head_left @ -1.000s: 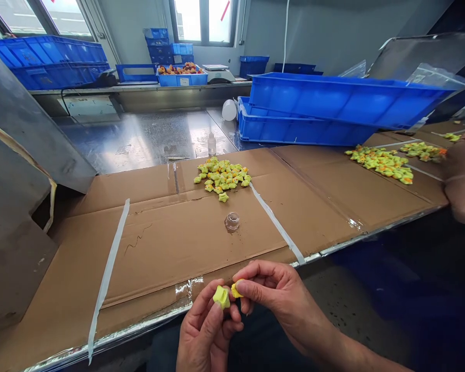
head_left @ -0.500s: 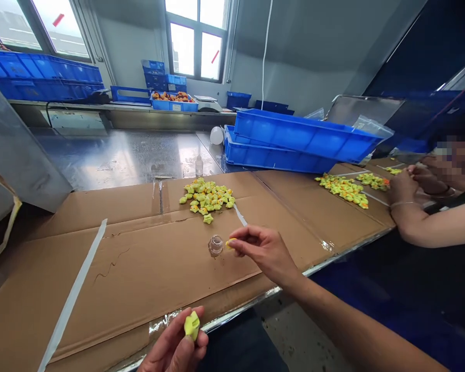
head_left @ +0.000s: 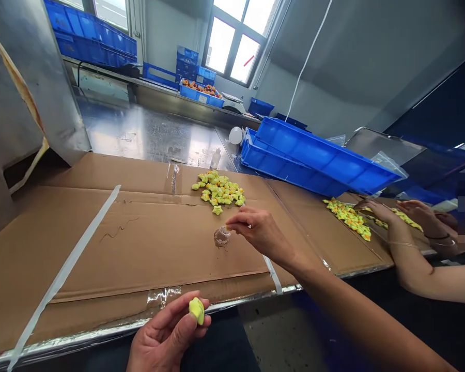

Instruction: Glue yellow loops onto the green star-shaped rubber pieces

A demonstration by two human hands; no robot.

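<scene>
My left hand [head_left: 166,336] is at the near table edge, its fingers pinched on a small yellow-green piece [head_left: 197,310]. My right hand [head_left: 258,230] reaches out over the cardboard sheet [head_left: 120,243], fingertips pinched right above a small clear cup [head_left: 221,236]. Whatever sits between those fingertips is hidden. Beyond the cup lies a pile of several yellow-green and orange pieces [head_left: 219,189].
Stacked blue crates [head_left: 313,163] stand at the back right. A second pile of pieces [head_left: 349,217] lies in front of a co-worker's hands [head_left: 399,217] at the right. A small bottle [head_left: 216,158] stands on the steel table. A metal panel [head_left: 31,82] leans at the left.
My right hand left the left hand, reached forward with a small yellow part and now hovers over the clear cup. The view has swung left and tilted.
</scene>
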